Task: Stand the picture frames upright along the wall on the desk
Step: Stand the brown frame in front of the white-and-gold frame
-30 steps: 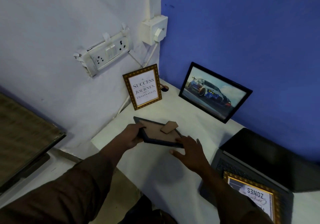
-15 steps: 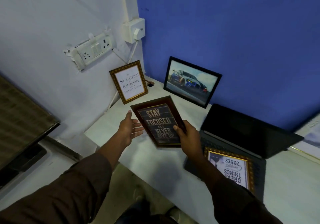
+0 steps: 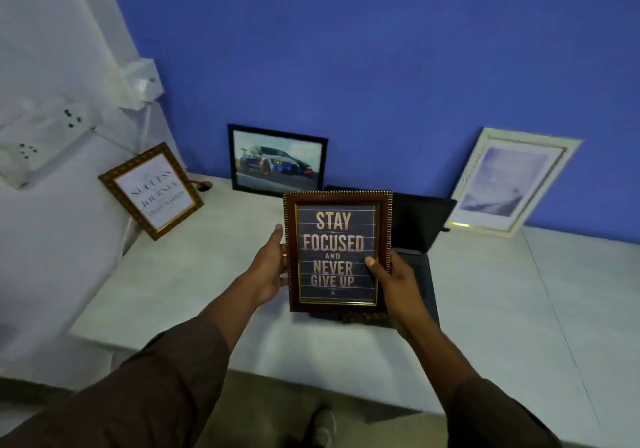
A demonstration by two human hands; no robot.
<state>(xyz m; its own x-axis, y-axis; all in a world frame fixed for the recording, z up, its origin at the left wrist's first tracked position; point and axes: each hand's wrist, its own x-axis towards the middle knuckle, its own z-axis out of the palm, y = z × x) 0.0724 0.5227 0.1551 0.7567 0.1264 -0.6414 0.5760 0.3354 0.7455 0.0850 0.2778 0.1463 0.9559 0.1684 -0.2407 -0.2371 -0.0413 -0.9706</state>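
Observation:
Both hands hold a brown "Stay Focused and Never Give Up" frame [image 3: 337,240] upright above the white desk [image 3: 194,292], its face toward me. My left hand [image 3: 268,267] grips its left edge; my right hand [image 3: 393,281] grips its lower right corner, thumb on the glass. A gold "Success" frame [image 3: 152,189] leans on the white wall at left. A black car-picture frame [image 3: 277,160] and a white frame [image 3: 509,181] stand against the blue wall. Under the held frame, only a gold edge of another frame [image 3: 363,316] shows.
An open dark laptop [image 3: 420,226] sits behind and under the held frame, near the blue wall. A socket strip [image 3: 45,136] and a switch box [image 3: 143,82] with cables are mounted on the white wall. The desk's front edge runs across below my wrists; a shoe [image 3: 323,427] shows beneath.
The frame was turned from face-down to face-up, then raised upright facing me. My left hand came back onto its left edge. The view swung right, revealing the white frame.

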